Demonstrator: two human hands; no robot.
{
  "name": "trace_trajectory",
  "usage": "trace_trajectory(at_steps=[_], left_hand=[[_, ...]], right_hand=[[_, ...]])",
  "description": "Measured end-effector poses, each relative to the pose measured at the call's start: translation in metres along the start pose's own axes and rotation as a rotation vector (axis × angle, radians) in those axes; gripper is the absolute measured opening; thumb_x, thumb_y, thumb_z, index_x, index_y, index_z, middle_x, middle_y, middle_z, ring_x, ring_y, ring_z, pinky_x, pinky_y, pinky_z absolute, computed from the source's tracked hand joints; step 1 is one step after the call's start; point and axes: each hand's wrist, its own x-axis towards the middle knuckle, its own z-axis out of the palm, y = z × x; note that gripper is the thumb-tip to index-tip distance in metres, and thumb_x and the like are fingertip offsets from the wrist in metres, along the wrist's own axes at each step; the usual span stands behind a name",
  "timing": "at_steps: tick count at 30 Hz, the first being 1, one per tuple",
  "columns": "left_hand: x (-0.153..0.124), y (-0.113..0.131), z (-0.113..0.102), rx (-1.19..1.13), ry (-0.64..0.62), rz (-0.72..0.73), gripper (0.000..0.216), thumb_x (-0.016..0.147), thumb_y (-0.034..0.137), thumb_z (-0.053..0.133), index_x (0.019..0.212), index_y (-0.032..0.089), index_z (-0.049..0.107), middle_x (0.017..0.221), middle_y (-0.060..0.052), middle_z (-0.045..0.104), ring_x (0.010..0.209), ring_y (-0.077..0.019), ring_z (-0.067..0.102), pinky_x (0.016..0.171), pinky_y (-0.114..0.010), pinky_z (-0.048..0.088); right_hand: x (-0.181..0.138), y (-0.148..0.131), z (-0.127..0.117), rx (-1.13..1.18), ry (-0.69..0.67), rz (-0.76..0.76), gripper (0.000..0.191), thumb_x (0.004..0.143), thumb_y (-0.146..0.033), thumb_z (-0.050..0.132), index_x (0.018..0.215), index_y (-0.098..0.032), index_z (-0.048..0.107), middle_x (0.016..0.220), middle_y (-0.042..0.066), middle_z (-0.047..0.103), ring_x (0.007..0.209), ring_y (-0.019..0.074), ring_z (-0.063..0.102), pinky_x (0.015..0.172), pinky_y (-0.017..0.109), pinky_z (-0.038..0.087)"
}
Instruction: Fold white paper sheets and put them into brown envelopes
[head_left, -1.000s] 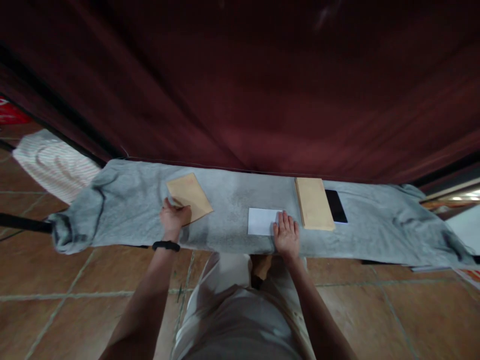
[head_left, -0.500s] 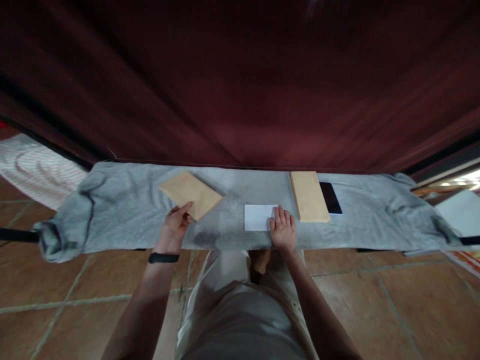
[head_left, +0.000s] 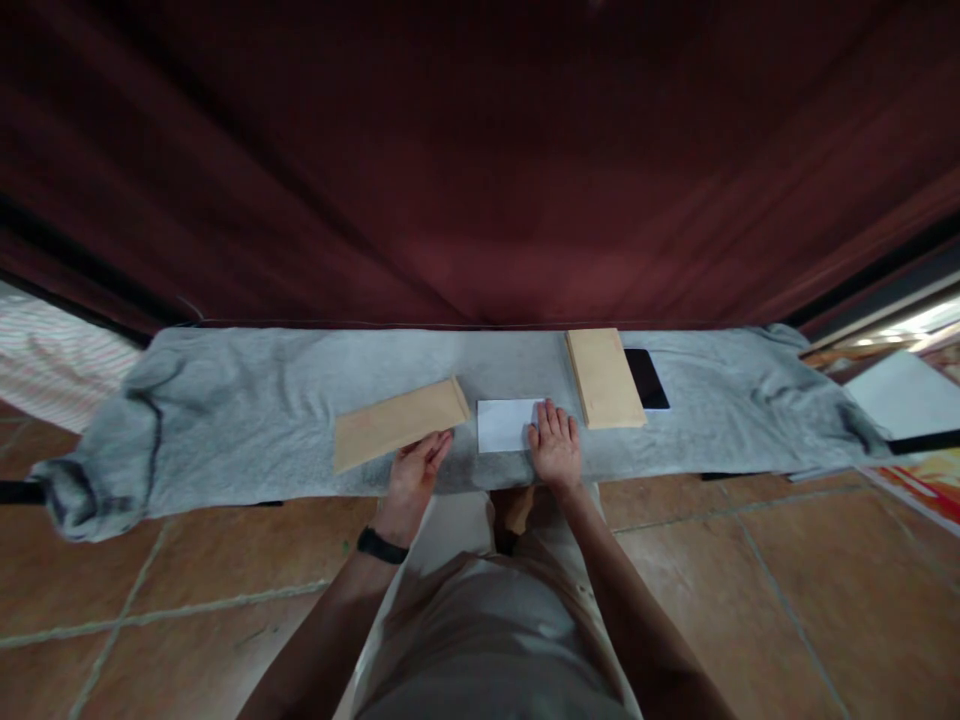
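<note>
Grey cloth (head_left: 247, 400), plain envelope (head_left: 397, 425), white paper (head_left: 506, 425)

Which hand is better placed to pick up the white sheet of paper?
Right. The right hand lies flat on the white sheet, while the left hand grips the brown envelope.

Black wristband (head_left: 382, 546), bare forearms, pale trousers (head_left: 480, 640)
</note>
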Motion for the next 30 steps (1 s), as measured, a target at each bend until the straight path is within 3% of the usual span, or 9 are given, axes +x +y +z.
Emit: trace_trajectory(at_steps=[4, 7, 9, 11, 13, 15, 17, 23, 30], left_hand=[[-0.004, 0.001, -0.012, 0.125, -0.092, -0.108, 0.007, 0.074, 0.01, 0.076, 0.079, 0.013, 0.07, 0.088, -0.01, 0.078, 0.09, -0.0203, 0.076, 0.093, -0.037, 0.06], [-0.013, -0.014, -0.014, 0.327, -0.208, -0.041, 0.013, 0.079, 0.025, 0.075, 0.086, 0.015, 0.071, 0.094, -0.012, 0.078, 0.094, -0.0235, 0.076, 0.094, -0.041, 0.06], [-0.02, -0.028, -0.007, 0.568, -0.328, 0.156, 0.026, 0.09, 0.038, 0.065, 0.101, 0.016, 0.072, 0.105, -0.013, 0.077, 0.101, -0.0264, 0.075, 0.098, -0.046, 0.058], [-0.024, -0.041, 0.007, 0.943, -0.461, 0.447, 0.037, 0.098, 0.04, 0.051, 0.12, 0.016, 0.069, 0.126, -0.015, 0.072, 0.12, -0.0269, 0.067, 0.109, -0.047, 0.051], [-0.025, -0.052, 0.023, 1.327, -0.566, 0.738, 0.047, 0.101, 0.036, 0.044, 0.141, 0.014, 0.056, 0.15, -0.016, 0.054, 0.142, -0.0269, 0.049, 0.121, -0.048, 0.039], [-0.02, -0.06, 0.037, 1.62, -0.599, 0.949, 0.054, 0.101, 0.03, 0.041, 0.151, 0.01, 0.045, 0.162, -0.017, 0.039, 0.153, -0.027, 0.031, 0.126, -0.048, 0.029], [-0.011, -0.066, 0.045, 1.812, -0.59, 1.059, 0.057, 0.101, 0.027, 0.039, 0.154, 0.007, 0.039, 0.164, -0.017, 0.033, 0.156, -0.0273, 0.023, 0.127, -0.048, 0.025], [0.011, -0.078, 0.046, 1.959, -0.578, 1.128, 0.058, 0.102, 0.024, 0.031, 0.155, 0.001, 0.035, 0.163, -0.021, 0.033, 0.156, -0.0289, 0.021, 0.128, -0.049, 0.02], [0.013, -0.078, 0.046, 1.951, -0.564, 1.104, 0.062, 0.101, 0.031, 0.035, 0.155, 0.001, 0.035, 0.164, -0.022, 0.031, 0.156, -0.0309, 0.02, 0.127, -0.051, 0.019]], right_hand=[[0.001, -0.001, -0.001, 0.036, 0.013, 0.01, 0.054, 0.107, -0.035, 0.036, 0.155, -0.013, 0.043, 0.157, 0.016, 0.046, 0.146, 0.032, 0.04, 0.119, 0.055, 0.027], [0.0, -0.002, -0.001, 0.048, 0.012, 0.018, 0.053, 0.106, -0.035, 0.036, 0.155, -0.013, 0.043, 0.157, 0.016, 0.046, 0.146, 0.0319, 0.04, 0.119, 0.055, 0.027], [0.0, -0.002, -0.003, 0.046, 0.002, 0.022, 0.053, 0.106, -0.035, 0.037, 0.154, -0.013, 0.044, 0.157, 0.016, 0.046, 0.147, 0.0321, 0.039, 0.119, 0.055, 0.027], [0.002, -0.002, -0.005, 0.039, -0.007, 0.03, 0.053, 0.106, -0.035, 0.038, 0.153, -0.013, 0.044, 0.158, 0.016, 0.044, 0.148, 0.0329, 0.038, 0.12, 0.055, 0.026], [0.005, -0.004, -0.008, 0.045, -0.019, 0.019, 0.053, 0.106, -0.034, 0.037, 0.153, -0.013, 0.044, 0.161, 0.016, 0.041, 0.149, 0.0329, 0.036, 0.121, 0.055, 0.026], [0.008, -0.008, -0.011, 0.084, -0.043, -0.025, 0.052, 0.106, -0.032, 0.035, 0.153, -0.012, 0.044, 0.162, 0.015, 0.039, 0.151, 0.0308, 0.033, 0.122, 0.053, 0.027], [0.012, -0.013, -0.013, 0.149, -0.081, -0.094, 0.051, 0.107, -0.033, 0.033, 0.152, -0.012, 0.046, 0.161, 0.014, 0.04, 0.151, 0.0275, 0.034, 0.122, 0.049, 0.03], [0.012, -0.023, -0.009, 0.246, -0.192, -0.254, 0.052, 0.109, -0.036, 0.028, 0.153, -0.014, 0.046, 0.157, 0.012, 0.048, 0.148, 0.0208, 0.039, 0.124, 0.043, 0.029], [0.011, -0.018, -0.005, 0.171, -0.174, -0.176, 0.053, 0.108, -0.038, 0.03, 0.153, -0.016, 0.047, 0.159, 0.012, 0.045, 0.15, 0.0253, 0.037, 0.124, 0.047, 0.026]])
